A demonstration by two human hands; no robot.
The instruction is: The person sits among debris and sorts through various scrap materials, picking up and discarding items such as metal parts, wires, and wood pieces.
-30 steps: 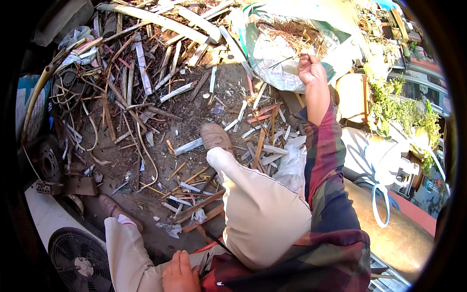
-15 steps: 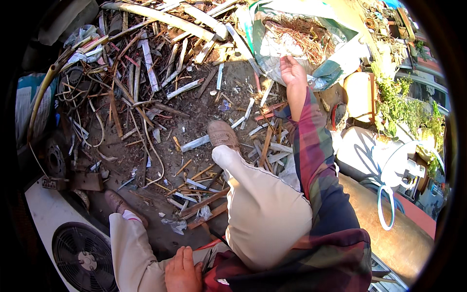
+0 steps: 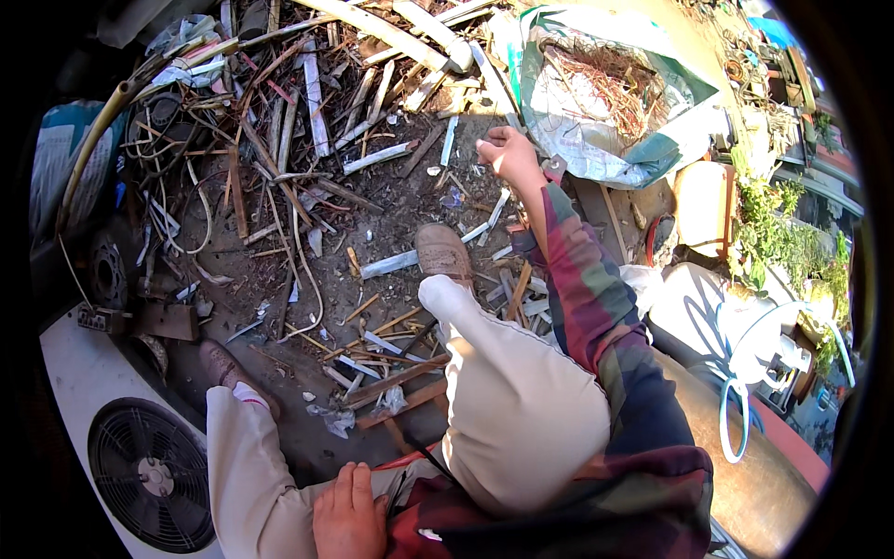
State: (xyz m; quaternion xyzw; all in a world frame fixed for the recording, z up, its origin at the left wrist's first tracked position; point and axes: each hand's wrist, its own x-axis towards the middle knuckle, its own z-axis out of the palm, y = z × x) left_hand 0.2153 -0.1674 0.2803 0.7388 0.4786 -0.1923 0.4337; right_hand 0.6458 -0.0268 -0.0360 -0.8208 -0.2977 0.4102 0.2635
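My right hand (image 3: pixel 512 158) reaches out over the littered ground, just left of a white and green woven sack (image 3: pixel 596 154). Its fingers are loosely bent and a little apart, and I make out nothing held in them. Reddish-brown thin wire or fibre strands (image 3: pixel 619 88) lie in a tangle in the sack's open mouth. My left hand (image 3: pixel 351 512) rests on my lap at the lower edge, fingers laid flat and holding nothing. Below the right hand, pale strips (image 3: pixel 391 265) and small white scraps lie on the dirt.
Wooden sticks and long poles (image 3: pixel 382 33) pile up at the upper left, with loose cables (image 3: pixel 200 210) beside them. A fan unit (image 3: pixel 149 475) stands at lower left. On the right are a rusty cylinder (image 3: pixel 736 447), a pale blue hose (image 3: pixel 731 419) and green plants (image 3: pixel 768 205).
My right hand has moved left, away from the sack's mouth to over the ground beside it. The view has shifted slightly. My left hand stays on my lap.
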